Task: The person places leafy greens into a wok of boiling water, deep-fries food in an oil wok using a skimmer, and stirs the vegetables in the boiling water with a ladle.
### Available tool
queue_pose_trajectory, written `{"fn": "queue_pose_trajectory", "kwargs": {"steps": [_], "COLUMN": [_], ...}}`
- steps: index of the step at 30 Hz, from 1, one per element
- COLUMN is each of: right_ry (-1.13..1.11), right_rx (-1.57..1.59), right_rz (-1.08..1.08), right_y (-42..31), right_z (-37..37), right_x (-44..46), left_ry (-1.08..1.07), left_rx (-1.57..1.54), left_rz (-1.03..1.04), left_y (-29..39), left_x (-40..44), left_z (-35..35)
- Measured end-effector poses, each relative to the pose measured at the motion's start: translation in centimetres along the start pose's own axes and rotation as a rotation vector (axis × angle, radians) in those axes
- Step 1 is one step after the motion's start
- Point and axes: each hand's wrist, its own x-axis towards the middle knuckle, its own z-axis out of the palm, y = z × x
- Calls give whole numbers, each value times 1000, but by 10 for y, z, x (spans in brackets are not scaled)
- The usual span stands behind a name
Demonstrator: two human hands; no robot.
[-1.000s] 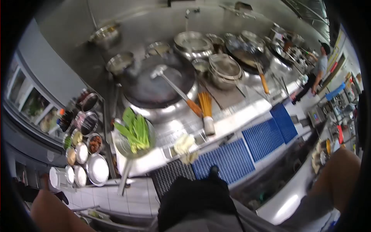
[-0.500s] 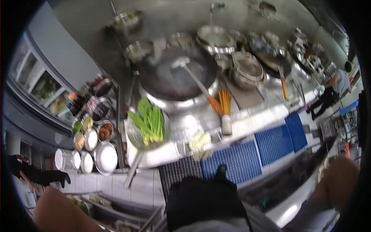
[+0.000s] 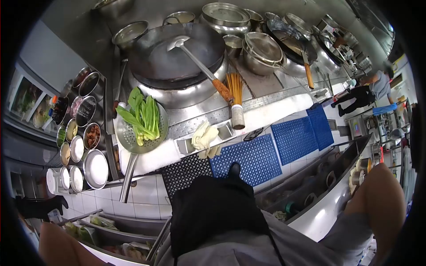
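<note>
Neither of my hands is visible; only my upper arms show at the lower left and lower right edges. A perforated metal strainer (image 3: 126,137) rests on the counter's front edge, holding leafy greens (image 3: 142,116), its handle sticking out over the floor. Behind it sits a large dark wok (image 3: 155,57) with a metal ladle or spatula (image 3: 195,58) lying in it, its wooden handle over the near rim. Beside that handle is a bamboo brush (image 3: 236,95). A pale cloth (image 3: 205,135) hangs at the counter edge.
Bowls of seasonings (image 3: 96,168) stand at the left. Pots (image 3: 262,53) and a second wok (image 3: 288,40) are further right. A drawer of vegetables (image 3: 113,235) is at the lower left. A person (image 3: 377,86) stands at the right; another person's dark-clothed legs (image 3: 42,206) show at the left.
The view has shifted, so the counter items appear higher and further left than half a second ago. The strainer, greens and ladle or spatula keep their places. The image is sharper.
</note>
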Motion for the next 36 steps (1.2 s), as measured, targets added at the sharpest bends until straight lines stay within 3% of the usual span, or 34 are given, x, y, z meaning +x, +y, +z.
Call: {"fn": "queue_pose_trajectory", "kwargs": {"steps": [36], "right_ry": [49], "right_rx": [-23], "right_rz": [-10], "right_y": [-15], "right_z": [-10], "right_x": [-8], "left_ry": [14], "left_rx": [47], "left_rz": [-63], "left_y": [13], "left_x": [-6], "left_z": [-9]}}
